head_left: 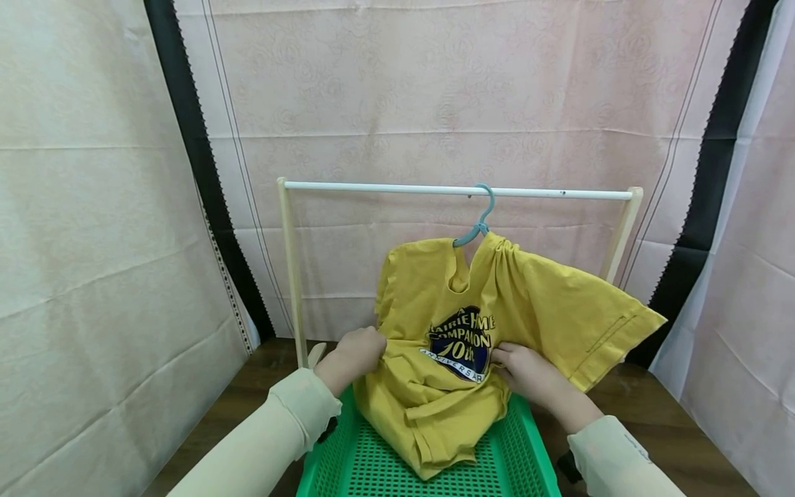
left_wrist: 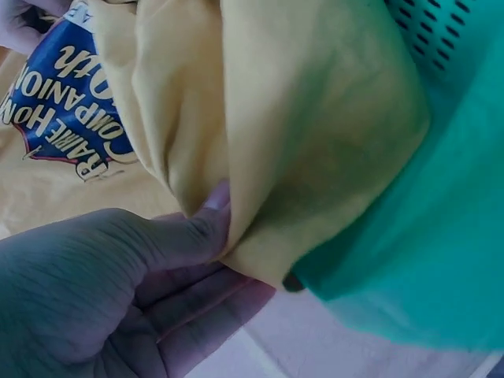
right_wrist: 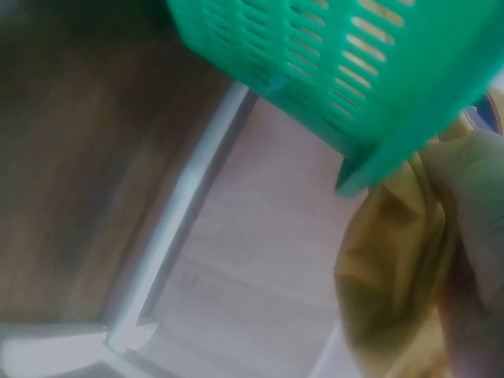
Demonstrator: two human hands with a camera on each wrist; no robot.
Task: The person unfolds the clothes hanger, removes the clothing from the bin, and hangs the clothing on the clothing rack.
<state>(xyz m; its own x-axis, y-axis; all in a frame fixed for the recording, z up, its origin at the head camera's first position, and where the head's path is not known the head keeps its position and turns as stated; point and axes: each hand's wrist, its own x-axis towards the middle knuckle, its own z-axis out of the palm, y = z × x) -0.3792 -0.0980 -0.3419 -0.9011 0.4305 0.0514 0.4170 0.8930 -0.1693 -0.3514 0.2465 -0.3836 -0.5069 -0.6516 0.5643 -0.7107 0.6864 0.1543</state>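
Note:
A yellow T-shirt point(head_left: 422, 283) with a dark blue print hangs on a blue hanger point(head_left: 467, 238), whose hook loops over the white rail. The shirt's lower part is bunched above a green basket point(head_left: 534, 442) and droops into it. My left hand point(head_left: 357, 355) pinches the shirt's left side between thumb and fingers; the left wrist view shows the thumb on a fold of the cloth. At the shirt's other side, beside the print, my right hand point(head_left: 528, 369) grips the fabric, its fingertips partly hidden by folds. One sleeve spreads out over the right forearm side.
A rack with a white rail point(head_left: 385, 187) and cream posts point(head_left: 290, 276) stands behind the basket on a dark wooden table point(head_left: 217, 421). Pale cloth sheets point(head_left: 435, 90) with black bands point(head_left: 205, 159) enclose the back and sides.

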